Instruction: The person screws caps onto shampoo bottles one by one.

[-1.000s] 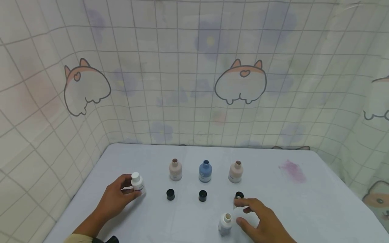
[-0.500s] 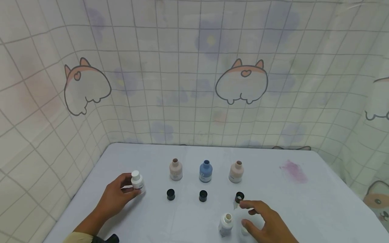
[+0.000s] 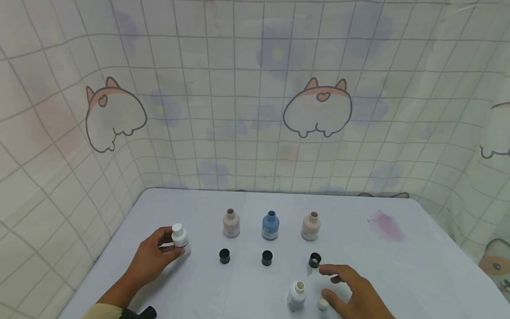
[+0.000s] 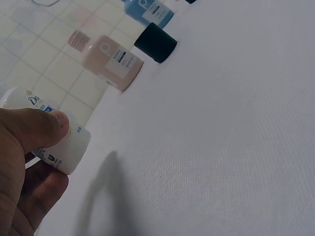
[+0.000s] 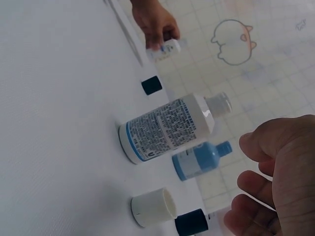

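My left hand (image 3: 153, 254) grips a small white bottle (image 3: 179, 238) with a white cap on it, thumb across its label in the left wrist view. It is held upright at the left of the table. At the front right stands a second white bottle (image 3: 296, 297), its neck uncovered. Beside it a white cap (image 3: 322, 304) rests on the table, hollow side up in the right wrist view (image 5: 153, 207). My right hand (image 3: 354, 292) hovers just right of this cap, thumb and fingers apart, holding nothing.
Behind stand a beige bottle (image 3: 231, 225), a blue bottle (image 3: 270, 226) and another beige bottle (image 3: 310, 227), all uncapped. Before them lie black caps (image 3: 225, 256), one in front of each. A patterned curtain (image 3: 247, 110) hangs behind the white table (image 3: 382, 266).
My right hand has drawn off a little to the right, and the white cap that it hid now shows on the table. My left hand and its bottle have hardly moved.
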`<state>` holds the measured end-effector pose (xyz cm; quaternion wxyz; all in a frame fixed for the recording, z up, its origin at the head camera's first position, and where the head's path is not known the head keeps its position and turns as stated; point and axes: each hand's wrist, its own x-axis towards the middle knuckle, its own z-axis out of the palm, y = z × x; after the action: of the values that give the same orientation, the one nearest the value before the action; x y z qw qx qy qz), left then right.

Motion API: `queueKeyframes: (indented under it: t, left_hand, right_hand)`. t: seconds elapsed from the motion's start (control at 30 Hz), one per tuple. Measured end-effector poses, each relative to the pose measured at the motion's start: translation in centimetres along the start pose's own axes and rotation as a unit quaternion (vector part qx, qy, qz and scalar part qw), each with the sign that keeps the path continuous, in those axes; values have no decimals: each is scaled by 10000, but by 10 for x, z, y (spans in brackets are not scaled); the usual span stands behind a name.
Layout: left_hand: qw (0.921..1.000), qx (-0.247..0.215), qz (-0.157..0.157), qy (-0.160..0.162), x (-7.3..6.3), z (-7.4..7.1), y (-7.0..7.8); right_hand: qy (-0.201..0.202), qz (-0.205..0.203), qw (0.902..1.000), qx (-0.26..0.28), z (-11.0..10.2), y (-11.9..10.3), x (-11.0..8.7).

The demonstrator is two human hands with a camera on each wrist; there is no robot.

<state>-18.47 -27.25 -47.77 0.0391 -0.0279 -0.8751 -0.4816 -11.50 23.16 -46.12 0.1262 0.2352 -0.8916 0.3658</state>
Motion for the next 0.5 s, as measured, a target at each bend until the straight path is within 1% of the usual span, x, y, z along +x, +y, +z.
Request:
queueKeyframes:
  t: [0.17, 0.3, 0.5]
  left_hand:
    - [9999, 85, 63, 22, 1, 1, -1]
    - [9999, 95, 56, 18, 3, 1, -2]
    - [9998, 147, 106, 63, 4, 0, -3]
  right_hand:
    - [-99, 29, 9999, -40, -1, 3, -2]
    - [-125, 66, 9999, -68, -1, 5, -3]
    - [-296, 375, 9989, 5, -2, 5, -4]
